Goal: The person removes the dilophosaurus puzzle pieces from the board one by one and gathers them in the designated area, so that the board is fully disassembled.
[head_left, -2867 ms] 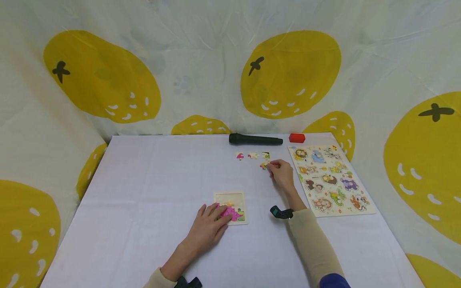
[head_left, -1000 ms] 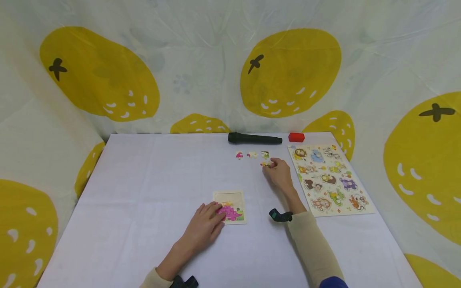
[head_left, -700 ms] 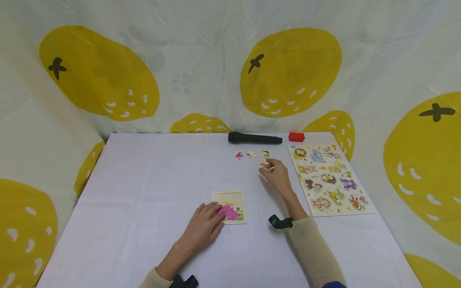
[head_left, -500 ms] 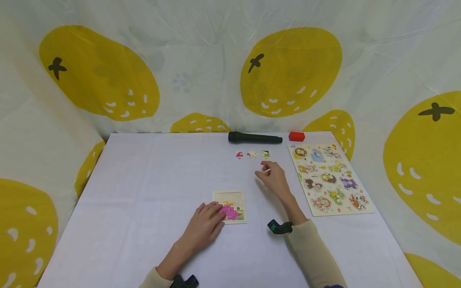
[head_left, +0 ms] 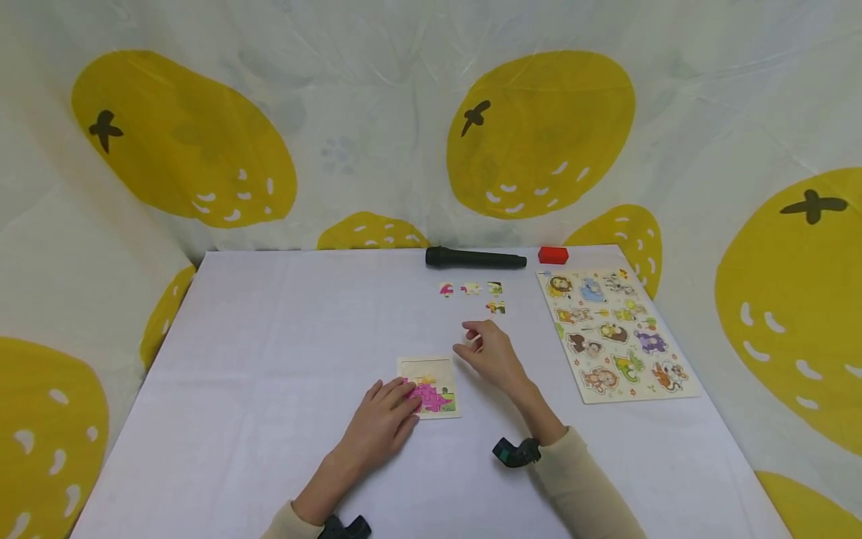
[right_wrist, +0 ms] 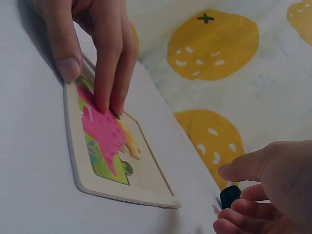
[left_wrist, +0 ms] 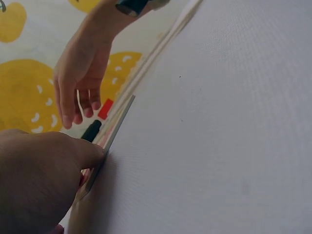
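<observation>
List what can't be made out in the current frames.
Head: part of the pink dinosaur picture on the square wooden puzzle tray, under the left hand.
Left wrist: thick end of the black tapered cylinder, behind that hand.
Right wrist: rest of the right hand, cut off at the edge.
Head: fine detail on loose printed puzzle pieces, too small.

puzzle frame point(head_left: 436, 370): far side free to right hand point(head_left: 494, 355) | left side: left hand point(head_left: 380, 423) blocks
</observation>
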Motion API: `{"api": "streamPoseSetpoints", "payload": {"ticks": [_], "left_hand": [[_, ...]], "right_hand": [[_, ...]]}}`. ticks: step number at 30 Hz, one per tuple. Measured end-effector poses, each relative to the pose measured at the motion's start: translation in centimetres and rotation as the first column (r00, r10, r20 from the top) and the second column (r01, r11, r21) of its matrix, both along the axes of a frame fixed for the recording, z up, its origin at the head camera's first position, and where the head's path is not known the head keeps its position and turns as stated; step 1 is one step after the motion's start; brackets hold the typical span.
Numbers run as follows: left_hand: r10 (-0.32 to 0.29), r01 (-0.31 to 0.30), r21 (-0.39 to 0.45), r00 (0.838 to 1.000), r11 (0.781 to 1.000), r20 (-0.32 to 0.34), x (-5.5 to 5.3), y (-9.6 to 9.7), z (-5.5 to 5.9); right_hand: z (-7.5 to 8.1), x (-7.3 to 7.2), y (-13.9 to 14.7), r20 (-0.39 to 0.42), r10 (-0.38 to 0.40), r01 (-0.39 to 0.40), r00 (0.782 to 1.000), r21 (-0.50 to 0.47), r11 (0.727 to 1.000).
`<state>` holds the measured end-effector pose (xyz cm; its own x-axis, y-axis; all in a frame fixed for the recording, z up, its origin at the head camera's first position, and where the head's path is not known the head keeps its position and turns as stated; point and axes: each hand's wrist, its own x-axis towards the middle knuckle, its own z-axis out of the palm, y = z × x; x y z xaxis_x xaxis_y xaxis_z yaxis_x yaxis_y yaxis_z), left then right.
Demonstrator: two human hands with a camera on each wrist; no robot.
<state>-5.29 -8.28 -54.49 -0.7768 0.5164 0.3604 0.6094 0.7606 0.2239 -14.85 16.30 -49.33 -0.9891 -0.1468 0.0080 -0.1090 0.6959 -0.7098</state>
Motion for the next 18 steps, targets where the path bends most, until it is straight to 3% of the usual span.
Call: {"api": "streamPoseSetpoints", "payload": {"ticks": [10,18], "left_hand": [[0.003,-0.003,0.005,1.0,1.0,-0.012,-0.1,0.0,-0.3],[0.0,0.001,0.014,1.0,1.0,-0.029,-0.1,0.1,-0.4]], "right_hand": [[-0.3,2.3,-1.9,-0.009,0.091,-0.091,0.996,0.001,0.996],[-1.1,3.3,-2.6,-0.001,0.185,-0.185,0.983,0.063,0.981]]}}
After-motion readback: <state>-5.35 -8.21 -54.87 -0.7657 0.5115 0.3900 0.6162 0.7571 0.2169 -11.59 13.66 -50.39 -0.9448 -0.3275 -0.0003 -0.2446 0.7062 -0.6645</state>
